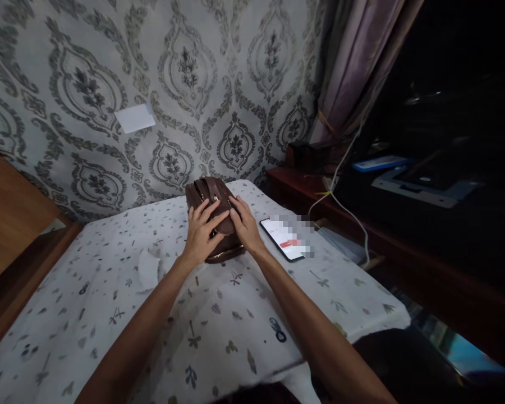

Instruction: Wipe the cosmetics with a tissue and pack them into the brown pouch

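A brown leather-like bag point(225, 224) with gold-coloured zips lies on the patterned cloth, close to the wall. My left hand point(202, 231) rests on its left side and flap, fingers spread over the surface. On the bag's right side lies my right hand point(244, 223), fingers stretched along the edge and the thumb towards the flap. Both hands touch the bag from outside, and neither is wrapped round it. Part of the flap and the front is hidden under the fingers.
Right of the bag lies a phone point(284, 241) with its screen lit. A crumpled white paper point(149, 269) is at the left. A white cable point(345, 163) hangs over the dark red desk point(286, 179). Wallpaper point(185, 73) covers the wall behind, with a white card point(134, 118) on it.
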Demonstrator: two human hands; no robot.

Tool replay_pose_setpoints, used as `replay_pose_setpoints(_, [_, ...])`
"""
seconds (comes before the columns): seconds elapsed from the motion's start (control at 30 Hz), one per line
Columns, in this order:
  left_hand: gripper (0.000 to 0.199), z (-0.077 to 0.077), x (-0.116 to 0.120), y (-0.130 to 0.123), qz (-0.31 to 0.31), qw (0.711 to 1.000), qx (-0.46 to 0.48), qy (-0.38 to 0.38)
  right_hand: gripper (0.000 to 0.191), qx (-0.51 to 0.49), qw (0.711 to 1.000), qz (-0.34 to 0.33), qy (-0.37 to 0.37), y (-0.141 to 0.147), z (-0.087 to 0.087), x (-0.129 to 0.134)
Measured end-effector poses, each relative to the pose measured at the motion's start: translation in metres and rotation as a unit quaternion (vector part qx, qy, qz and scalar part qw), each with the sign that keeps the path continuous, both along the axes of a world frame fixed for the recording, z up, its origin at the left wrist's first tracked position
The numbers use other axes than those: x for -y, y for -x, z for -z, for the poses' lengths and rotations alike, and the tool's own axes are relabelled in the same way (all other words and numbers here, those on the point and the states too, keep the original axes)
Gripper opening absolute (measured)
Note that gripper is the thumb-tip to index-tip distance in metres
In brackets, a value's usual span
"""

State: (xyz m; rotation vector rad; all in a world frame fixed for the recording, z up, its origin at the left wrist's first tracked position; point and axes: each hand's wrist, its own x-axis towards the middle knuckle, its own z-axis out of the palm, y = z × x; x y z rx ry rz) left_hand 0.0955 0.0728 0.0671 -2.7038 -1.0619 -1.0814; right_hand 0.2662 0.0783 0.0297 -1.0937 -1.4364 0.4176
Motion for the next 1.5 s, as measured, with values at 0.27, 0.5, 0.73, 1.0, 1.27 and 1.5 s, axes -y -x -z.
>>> replay_pose_setpoints(0.27, [0.044, 0.001, 0.000, -0.007, -0.024, 1.000, 0.017, 0.010, 0.062, 0.003, 1.000, -0.005, 0.004, -0.001, 0.001, 0.001])
replay_pose_setpoints(0.5, [0.051, 0.002, 0.004, 0.003, 0.018, 0.999, -0.016, -0.026, 0.063, 0.014, 1.000, 0.010, -0.009, 0.003, 0.000, 0.008])
replay_pose_setpoints(0.73, [0.044, 0.003, 0.004, 0.006, 0.018, 0.999, -0.015, -0.025, 0.058, 0.032, 0.999, 0.022, -0.018, 0.006, 0.004, 0.011])
replay_pose_setpoints(1.0, [0.051, 0.004, 0.002, 0.005, 0.024, 1.000, 0.008, 0.009, 0.052, 0.127, 0.980, 0.151, -0.042, 0.027, 0.006, 0.021])
replay_pose_setpoints(1.27, [0.054, -0.010, 0.003, 0.026, 0.127, 0.987, 0.049, 0.083, 0.060, 0.182, 0.961, 0.196, -0.072, 0.035, 0.013, 0.021])
replay_pose_setpoints(1.5, [0.036, -0.035, -0.091, 0.045, -0.108, 0.897, 0.331, 0.273, 0.078, 0.207, 0.950, 0.205, -0.109, 0.034, 0.015, 0.020])
